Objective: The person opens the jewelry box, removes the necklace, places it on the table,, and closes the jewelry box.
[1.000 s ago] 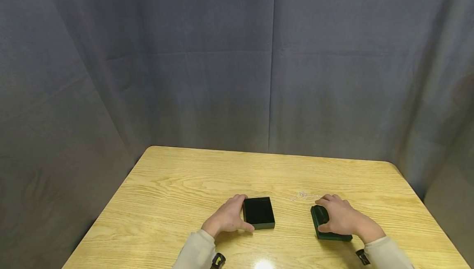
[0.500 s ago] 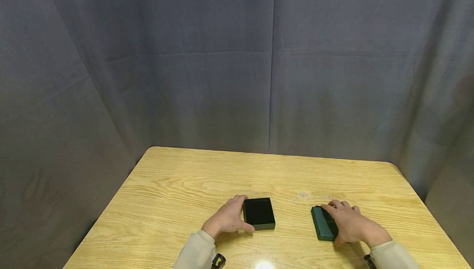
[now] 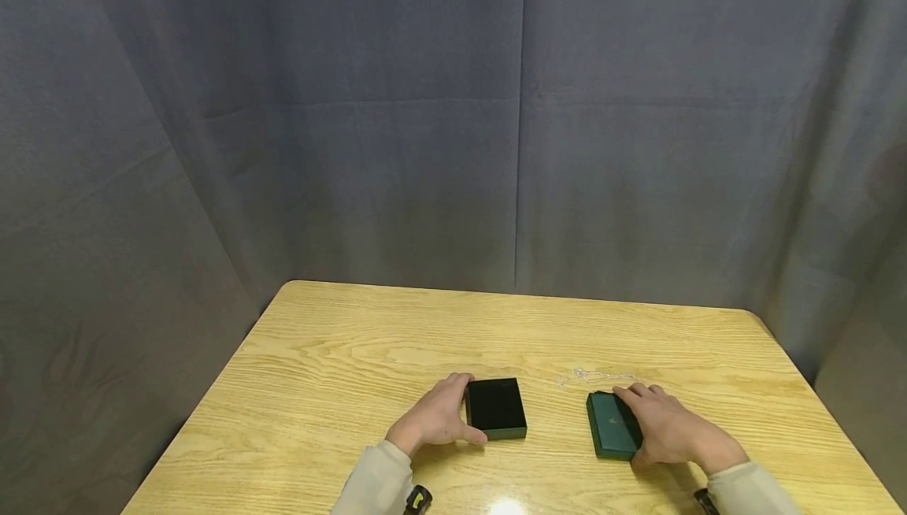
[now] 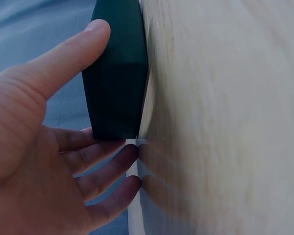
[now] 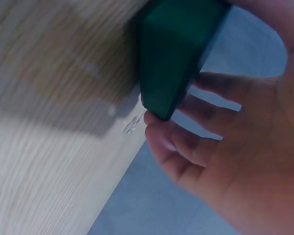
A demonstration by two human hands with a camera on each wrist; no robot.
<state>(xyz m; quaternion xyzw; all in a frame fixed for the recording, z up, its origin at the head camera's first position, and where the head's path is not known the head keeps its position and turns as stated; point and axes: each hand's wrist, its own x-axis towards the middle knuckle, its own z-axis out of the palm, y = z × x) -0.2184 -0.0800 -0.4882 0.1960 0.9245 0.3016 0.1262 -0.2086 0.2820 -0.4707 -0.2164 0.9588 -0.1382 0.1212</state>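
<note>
My left hand (image 3: 435, 416) holds a small square green box (image 3: 496, 405) by its left side, thumb at the near edge and fingers at the far edge. A black face fills the box's top. In the left wrist view the box's green side (image 4: 117, 83) rests against the table. To the right, my right hand (image 3: 669, 430) grips a green box lid (image 3: 611, 424) with a small faint mark on its top. My palm covers the lid's right part. The right wrist view shows the lid's green side (image 5: 169, 54) and my fingers curled at its far end.
A thin silver chain (image 3: 595, 376) lies on the wooden table (image 3: 354, 350), just beyond the lid. Grey curtains (image 3: 397, 184) hang behind the table and at both sides. Dark bands circle both wrists.
My right hand shifted right and slid to the lid's right side, uncovering its top and more of the chain. The lid then moved slightly left, and its mark came into view. My left hand kept still.
</note>
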